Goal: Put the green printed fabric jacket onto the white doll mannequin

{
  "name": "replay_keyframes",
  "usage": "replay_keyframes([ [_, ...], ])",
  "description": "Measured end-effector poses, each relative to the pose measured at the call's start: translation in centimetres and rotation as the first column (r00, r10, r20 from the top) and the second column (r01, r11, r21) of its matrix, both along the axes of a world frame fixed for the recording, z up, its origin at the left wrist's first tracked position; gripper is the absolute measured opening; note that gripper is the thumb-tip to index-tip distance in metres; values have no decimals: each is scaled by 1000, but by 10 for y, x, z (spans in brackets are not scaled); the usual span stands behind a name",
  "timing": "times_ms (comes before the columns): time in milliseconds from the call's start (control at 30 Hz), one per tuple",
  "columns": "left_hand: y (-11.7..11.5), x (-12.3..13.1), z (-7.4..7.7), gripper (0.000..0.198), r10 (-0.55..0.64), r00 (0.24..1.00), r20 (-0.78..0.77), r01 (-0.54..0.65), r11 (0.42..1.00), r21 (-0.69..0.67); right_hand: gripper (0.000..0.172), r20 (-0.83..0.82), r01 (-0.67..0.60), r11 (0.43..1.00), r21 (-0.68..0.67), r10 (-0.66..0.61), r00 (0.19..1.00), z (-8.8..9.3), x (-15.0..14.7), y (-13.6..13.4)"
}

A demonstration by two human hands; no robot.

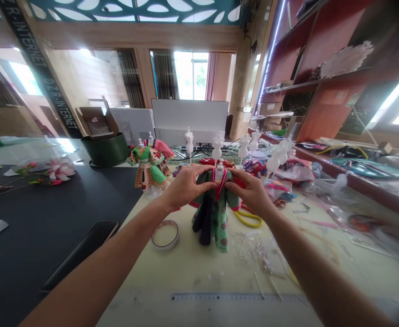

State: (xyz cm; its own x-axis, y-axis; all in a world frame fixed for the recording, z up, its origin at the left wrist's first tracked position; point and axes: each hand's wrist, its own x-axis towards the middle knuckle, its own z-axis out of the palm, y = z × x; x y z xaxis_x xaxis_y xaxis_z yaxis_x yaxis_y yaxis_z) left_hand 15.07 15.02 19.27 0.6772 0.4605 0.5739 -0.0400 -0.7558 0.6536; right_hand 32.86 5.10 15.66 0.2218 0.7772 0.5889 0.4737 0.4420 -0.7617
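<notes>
A small green doll robe (222, 218) with a pink-red collar and cuffs hangs on a white miniature mannequin (220, 170), whose neck shows above the collar. My left hand (192, 182) pinches the robe at its left shoulder and collar edge. On the other side, my right hand (250, 187) grips the right shoulder, its thumb against the collar. Dark navy cloth (205, 222) falls down the robe's left front, beside a flowered green panel. A roll of tape (166, 235) lies on the table below my left hand.
Dressed mannequins (148, 168) stand at the left, bare white mannequins (217, 146) behind. A yellow cord (250, 221), small beads (262, 254) and a ruler (233, 297) lie on the table. A phone (80, 254) rests on the black mat (117, 190). Fabric scraps (296, 171) are heaped at right.
</notes>
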Motion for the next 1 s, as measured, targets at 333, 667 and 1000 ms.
replay_keyframes([
  [333,1,-8,-6,62,34,995,-91,-27,997,70,45,59,31,1000,-6,-30,998,-5,2,-5],
  [667,1,-46,-21,62,217,974,-70,-216,976,29,54,62,172,985,31,-173,983,-20,6,-20],
  [1000,-2,-164,-98,37,619,767,-171,-640,757,-133,33,351,367,927,77,-370,860,-77,-16,-88],
])
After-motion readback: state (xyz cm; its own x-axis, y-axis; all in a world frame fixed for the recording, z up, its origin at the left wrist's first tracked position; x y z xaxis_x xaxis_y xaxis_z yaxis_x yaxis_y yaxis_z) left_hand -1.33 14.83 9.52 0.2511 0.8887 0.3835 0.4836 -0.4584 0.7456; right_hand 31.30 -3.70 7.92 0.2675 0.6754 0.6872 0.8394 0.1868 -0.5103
